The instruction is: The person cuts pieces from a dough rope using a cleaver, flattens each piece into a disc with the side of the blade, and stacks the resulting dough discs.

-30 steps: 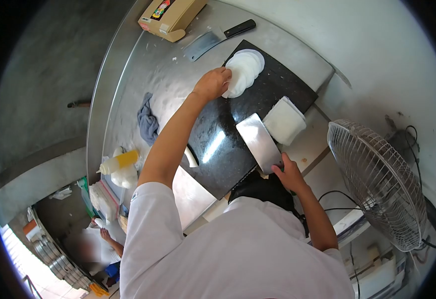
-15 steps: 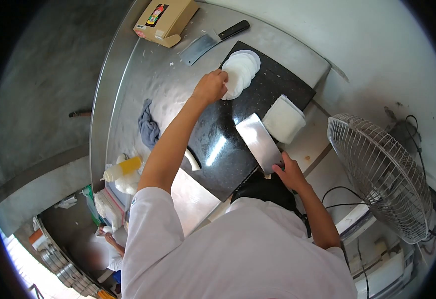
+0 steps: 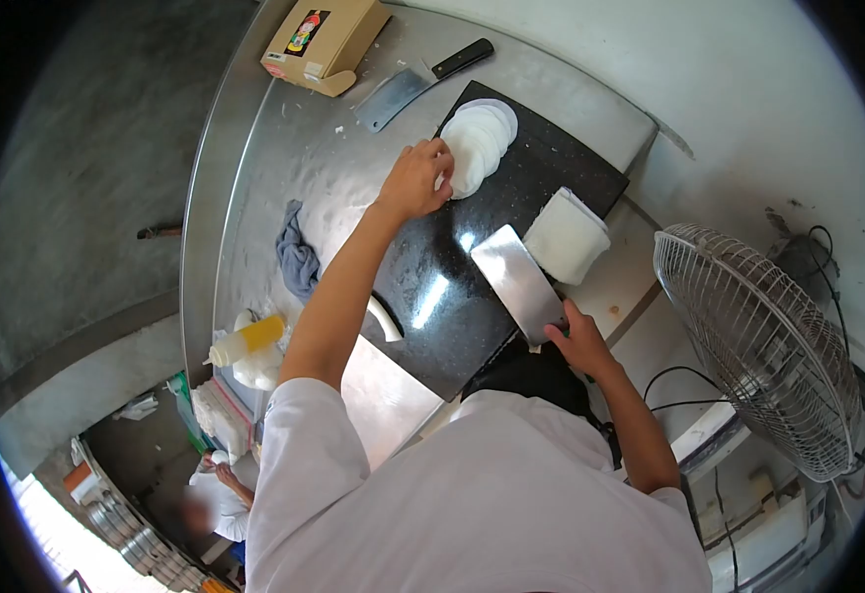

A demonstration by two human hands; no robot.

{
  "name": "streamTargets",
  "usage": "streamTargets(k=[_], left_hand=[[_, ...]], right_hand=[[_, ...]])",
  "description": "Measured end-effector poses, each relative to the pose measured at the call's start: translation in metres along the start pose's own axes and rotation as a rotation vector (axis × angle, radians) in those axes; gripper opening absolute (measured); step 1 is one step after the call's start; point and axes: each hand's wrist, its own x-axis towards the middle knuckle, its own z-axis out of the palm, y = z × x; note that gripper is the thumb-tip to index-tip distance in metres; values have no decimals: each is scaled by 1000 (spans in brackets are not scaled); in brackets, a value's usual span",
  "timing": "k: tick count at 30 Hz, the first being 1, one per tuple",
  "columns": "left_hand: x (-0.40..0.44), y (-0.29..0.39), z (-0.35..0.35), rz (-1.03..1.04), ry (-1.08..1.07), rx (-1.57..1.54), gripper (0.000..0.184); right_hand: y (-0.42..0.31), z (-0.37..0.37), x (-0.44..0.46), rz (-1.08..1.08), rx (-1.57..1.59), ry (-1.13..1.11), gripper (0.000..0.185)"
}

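My left hand (image 3: 415, 178) is at the lower left edge of a row of overlapping white round sheets (image 3: 478, 143). Its fingers are curled, with a gap between thumb and forefinger, and nothing shows in it. The sheets lie on a black stone board (image 3: 442, 341). My right hand (image 3: 577, 338) grips the near end of a wide metal blade (image 3: 513, 277), which lies slanted over the board's right part. Just beyond the blade, a folded white cloth (image 3: 566, 237) rests at the board's right edge.
A cleaver (image 3: 393, 97) and a cardboard box (image 3: 322, 42) lie on the steel table (image 3: 294, 138). At left are a grey cloth (image 3: 297, 252), a curved white object (image 3: 385, 318) and a yellow bottle (image 3: 247, 340). A fan (image 3: 758, 351) stands right. Another person (image 3: 225, 504) is at lower left.
My left hand's fingers have parted slightly beside the round sheets. My right hand and the blade have hardly moved. The whole view has shifted a little.
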Motion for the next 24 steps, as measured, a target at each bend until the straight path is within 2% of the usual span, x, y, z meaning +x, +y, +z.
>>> streamTargets(k=[4,10,11,13,14,16,24], left_hand=[[-2,3,-10,6,-143,-19,19],[9,-9,-10,24,-173,25,22],[13,-9,-14,24,-172,24,22],[22,-11,-22,107,-35,-24,21],[29,-13,-25,108,-35,-24,21],[43,-22,-28,-3,-134,-305,20],[86,-28,-45,-11,-88,-361,18]], right_hand=[[6,3,1,-11,26,6,36],[3,0,2,-5,12,-5,39],[3,0,2,8,7,-10,40],[2,-1,2,20,2,-15,41],[2,0,2,16,-8,-8,42],[-1,0,2,10,-17,-1,42],[2,0,2,-1,-3,6,37]])
